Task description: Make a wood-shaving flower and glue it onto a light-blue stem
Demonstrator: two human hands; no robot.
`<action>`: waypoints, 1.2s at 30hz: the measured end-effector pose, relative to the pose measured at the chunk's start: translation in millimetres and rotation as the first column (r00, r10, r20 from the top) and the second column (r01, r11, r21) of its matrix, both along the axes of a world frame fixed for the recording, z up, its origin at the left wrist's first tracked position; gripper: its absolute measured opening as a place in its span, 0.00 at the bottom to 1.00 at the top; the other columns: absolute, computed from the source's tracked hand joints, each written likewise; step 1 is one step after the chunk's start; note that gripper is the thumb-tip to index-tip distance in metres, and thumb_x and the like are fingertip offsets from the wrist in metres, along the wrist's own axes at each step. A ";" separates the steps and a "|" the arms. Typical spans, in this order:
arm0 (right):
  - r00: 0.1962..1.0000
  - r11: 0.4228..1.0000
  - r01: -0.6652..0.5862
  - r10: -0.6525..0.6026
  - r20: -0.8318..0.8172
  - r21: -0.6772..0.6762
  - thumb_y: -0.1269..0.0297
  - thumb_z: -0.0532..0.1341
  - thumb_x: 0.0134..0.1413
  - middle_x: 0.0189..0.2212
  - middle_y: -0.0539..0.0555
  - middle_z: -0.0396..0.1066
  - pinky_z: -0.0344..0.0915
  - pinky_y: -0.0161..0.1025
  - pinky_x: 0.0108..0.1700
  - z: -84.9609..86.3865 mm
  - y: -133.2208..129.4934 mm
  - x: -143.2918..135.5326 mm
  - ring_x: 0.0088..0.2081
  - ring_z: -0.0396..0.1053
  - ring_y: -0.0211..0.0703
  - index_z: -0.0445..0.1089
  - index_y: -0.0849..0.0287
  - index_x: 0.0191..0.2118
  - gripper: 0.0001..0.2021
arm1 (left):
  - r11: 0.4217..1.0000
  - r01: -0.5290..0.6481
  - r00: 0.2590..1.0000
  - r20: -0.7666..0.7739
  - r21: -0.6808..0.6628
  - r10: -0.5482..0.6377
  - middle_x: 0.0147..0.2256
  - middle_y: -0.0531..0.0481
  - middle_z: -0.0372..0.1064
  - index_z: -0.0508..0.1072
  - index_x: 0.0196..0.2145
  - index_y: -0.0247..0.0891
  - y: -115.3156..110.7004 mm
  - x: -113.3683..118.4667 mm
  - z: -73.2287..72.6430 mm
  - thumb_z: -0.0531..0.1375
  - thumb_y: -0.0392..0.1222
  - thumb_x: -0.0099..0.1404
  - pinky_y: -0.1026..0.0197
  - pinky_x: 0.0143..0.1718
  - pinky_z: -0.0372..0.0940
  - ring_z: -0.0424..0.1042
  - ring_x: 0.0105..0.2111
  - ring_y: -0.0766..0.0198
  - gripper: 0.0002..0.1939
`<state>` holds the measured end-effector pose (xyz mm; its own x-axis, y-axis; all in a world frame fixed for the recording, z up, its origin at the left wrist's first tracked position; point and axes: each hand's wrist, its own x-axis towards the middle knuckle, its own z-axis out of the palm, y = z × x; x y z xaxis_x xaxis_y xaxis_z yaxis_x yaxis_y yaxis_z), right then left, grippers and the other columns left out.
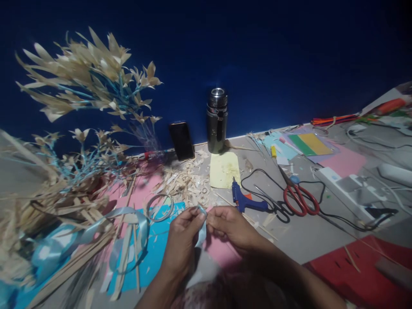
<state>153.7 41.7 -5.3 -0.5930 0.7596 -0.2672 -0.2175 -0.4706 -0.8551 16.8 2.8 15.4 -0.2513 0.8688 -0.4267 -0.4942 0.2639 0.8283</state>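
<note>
My left hand and my right hand meet low in the middle, fingertips close together. Between them is a short length of light blue ribbon, its upper end folded at the fingertips and its tail hanging down. Both hands are closed in a pinch on it; exactly how the right fingertips grip is partly hidden. A blue glue gun lies just beyond my right hand, with black-handled scissors and red-handled scissors beside it. Left of my hands are a roll of tape and a light blue ribbon roll.
Dried-leaf flowers on blue stems stand at the left. A phone and a steel flask lean or stand by the blue wall. A white power strip with cables lies right. Leaf scraps cover the middle.
</note>
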 end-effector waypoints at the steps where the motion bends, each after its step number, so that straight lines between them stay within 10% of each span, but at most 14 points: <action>1: 1.000 1.000 -0.004 0.004 -0.010 -0.021 0.48 0.69 0.52 0.17 0.46 0.65 0.42 0.31 0.20 -1.0 -0.4 -0.3 0.17 0.52 0.28 0.69 0.62 0.24 0.21 | 1.000 0.005 1.000 -0.005 0.004 -0.005 0.23 0.54 0.71 0.76 0.26 0.36 -0.3 0.4 0.6 0.76 0.45 0.44 0.67 0.27 0.62 0.67 0.24 0.69 0.17; 36: 0.993 0.991 0.104 -0.099 0.059 -0.081 0.56 0.76 0.39 0.12 0.47 0.69 0.50 0.25 0.12 0.7 -7.0 0.3 0.12 0.59 0.30 0.73 0.63 0.25 0.17 | 0.997 0.030 0.995 -0.100 0.078 -0.022 0.23 0.53 0.71 0.79 0.26 0.36 -9.3 -1.5 -2.4 0.76 0.46 0.46 0.63 0.30 0.64 0.68 0.26 0.65 0.14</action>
